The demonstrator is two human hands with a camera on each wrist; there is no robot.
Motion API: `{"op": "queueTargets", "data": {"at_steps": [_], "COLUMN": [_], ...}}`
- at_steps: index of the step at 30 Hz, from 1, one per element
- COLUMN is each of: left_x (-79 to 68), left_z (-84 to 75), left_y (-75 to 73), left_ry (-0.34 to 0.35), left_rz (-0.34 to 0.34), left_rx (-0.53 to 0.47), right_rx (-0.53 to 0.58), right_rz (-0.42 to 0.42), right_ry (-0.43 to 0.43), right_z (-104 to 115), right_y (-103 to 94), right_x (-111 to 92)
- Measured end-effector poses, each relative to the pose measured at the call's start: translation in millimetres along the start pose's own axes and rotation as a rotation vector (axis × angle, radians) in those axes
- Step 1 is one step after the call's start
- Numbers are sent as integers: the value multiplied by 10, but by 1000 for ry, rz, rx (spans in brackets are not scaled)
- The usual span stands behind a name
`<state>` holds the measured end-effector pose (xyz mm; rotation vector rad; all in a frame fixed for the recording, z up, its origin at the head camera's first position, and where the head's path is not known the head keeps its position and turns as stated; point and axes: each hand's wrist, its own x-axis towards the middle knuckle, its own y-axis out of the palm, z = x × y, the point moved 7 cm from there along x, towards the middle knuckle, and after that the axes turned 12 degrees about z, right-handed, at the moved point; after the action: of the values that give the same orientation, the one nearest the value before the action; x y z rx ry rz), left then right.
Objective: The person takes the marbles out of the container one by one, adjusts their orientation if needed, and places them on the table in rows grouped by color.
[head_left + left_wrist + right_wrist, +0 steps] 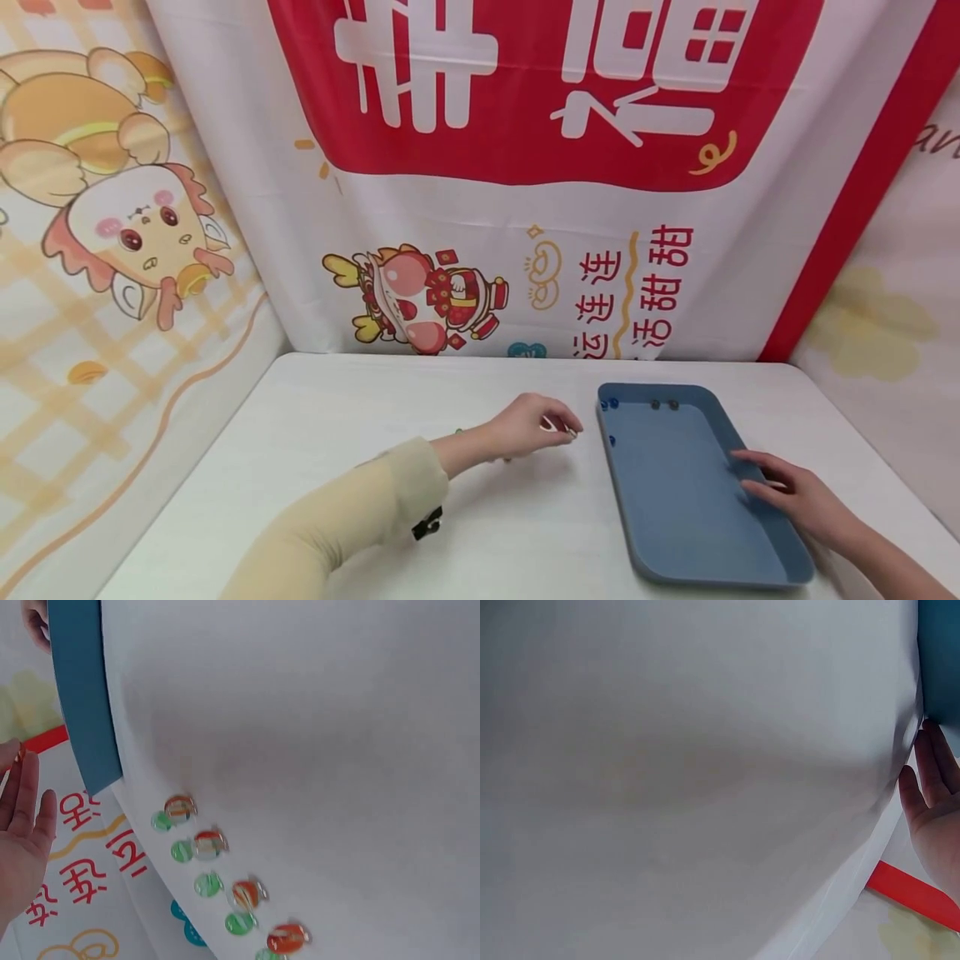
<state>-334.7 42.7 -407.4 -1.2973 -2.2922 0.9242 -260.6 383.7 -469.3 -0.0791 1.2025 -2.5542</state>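
from the head view, the left hand [528, 423] hangs over the table [360, 396] just left of the tray [697, 500], thumb and fingertips brought together on something too small to make out from here. the right hand [806, 498] rests on the tray's right rim, fingers fairly straight and a little apart. in the tray i count three blue marbles [613, 403], two in the upper left corner and one lower by the left wall, plus two dark marbles [672, 405] near the upper wall. a nudge or tilt from the right hand could set those five rolling. in the left wrist view the left hand pinches one orange marble [21, 753]; on the table lie four red-orange marbles [247, 895] and five green marbles [208, 884], the last green one cut off by the view, in a slanting double line near the table's edge. so smooth a marble could slip from a light pinch and roll away, and the sleeve [352, 508], if lowered, could knock the rows. in the right wrist view the right fingers reach the tray's side; how firmly they press i cannot tell.
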Motion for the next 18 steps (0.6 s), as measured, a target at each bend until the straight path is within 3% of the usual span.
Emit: {"op": "queueTargets", "data": {"at_steps": [5,10,18], "left_x": [-128,-237,-318], "left_z": [60,153,311], "left_y": [-112,-206,-209], "left_ry": [-4,-27,-60], "left_rz": [43,61,94], "left_rx": [-25,21,82], "right_rx": [0,-6,-23], "right_rz": [-4,-5,-3], "right_ry": [-10,-8,9], "right_z": [10,8,-4], "right_y": [-3,-4,-1], "right_x": [-1,-2,1]}}
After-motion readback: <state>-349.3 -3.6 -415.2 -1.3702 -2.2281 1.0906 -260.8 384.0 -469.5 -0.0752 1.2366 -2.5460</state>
